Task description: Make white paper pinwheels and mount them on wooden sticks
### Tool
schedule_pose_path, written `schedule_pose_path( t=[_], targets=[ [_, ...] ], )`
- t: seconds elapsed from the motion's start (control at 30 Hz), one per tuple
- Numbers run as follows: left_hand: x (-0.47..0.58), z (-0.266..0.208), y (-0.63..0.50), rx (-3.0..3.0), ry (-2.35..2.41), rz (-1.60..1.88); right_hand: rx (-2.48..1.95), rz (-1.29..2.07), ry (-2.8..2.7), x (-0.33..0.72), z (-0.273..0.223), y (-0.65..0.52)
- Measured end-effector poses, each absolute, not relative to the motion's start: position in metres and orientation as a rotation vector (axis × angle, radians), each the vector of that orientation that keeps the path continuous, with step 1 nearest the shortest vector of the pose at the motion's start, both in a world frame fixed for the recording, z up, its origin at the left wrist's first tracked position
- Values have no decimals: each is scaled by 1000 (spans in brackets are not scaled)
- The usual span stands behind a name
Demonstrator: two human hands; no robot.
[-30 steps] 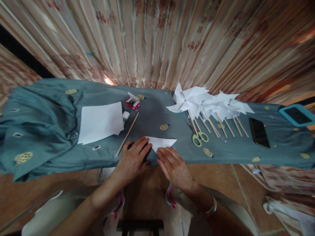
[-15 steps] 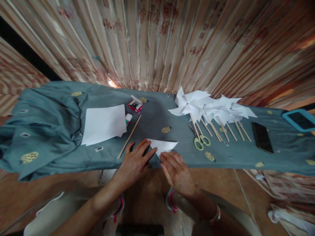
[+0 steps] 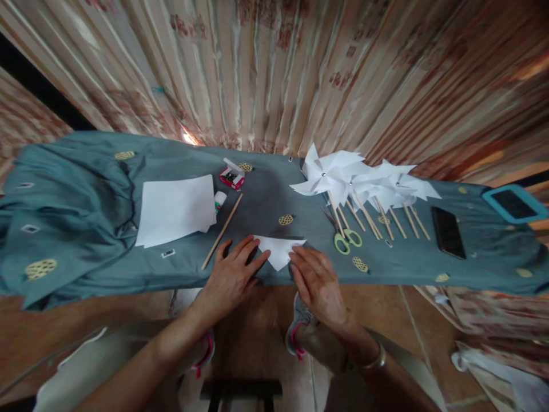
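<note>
A white sheet of paper folded into a triangle (image 3: pixel 279 250) lies near the table's front edge, its point towards me. My left hand (image 3: pixel 231 266) rests on its left side with the fingers spread. On its right side my right hand (image 3: pixel 318 280) presses with stretched fingers held close together. Just left of my left hand lies a thin wooden stick (image 3: pixel 222 231). Green-handled scissors (image 3: pixel 347 240) lie beyond my right hand, partly under the sticks of several white paper pinwheels (image 3: pixel 338 171).
On the left is a stack of white paper (image 3: pixel 175 210), with a glue stick (image 3: pixel 220 200) at its edge. An open red and white box (image 3: pixel 232 176) of small dark items stands behind. A black phone (image 3: pixel 448 232) and a blue-framed device (image 3: pixel 514 203) lie at the right.
My right hand has slid right along the folded paper's edge, uncovering more of its lower point. My left hand stays on the left side. The whole view has shifted slightly.
</note>
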State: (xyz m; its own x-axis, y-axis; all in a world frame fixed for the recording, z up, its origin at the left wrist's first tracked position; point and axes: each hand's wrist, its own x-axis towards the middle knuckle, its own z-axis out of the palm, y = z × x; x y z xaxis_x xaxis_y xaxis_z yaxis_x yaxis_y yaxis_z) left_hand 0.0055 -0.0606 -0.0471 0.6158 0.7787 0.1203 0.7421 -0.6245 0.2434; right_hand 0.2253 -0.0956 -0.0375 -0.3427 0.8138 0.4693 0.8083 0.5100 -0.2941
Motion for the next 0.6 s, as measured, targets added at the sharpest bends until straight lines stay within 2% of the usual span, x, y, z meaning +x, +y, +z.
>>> schedule_pose_path(
  t=[0.2, 0.6],
  targets=[
    [6, -48, -60, 2699, 1274, 345, -1356, -14, -2423, 207, -39, -98],
    [5, -46, -59, 2676, 1260, 366, -1530, -98, -2353, 215, -51, -99]
  ],
)
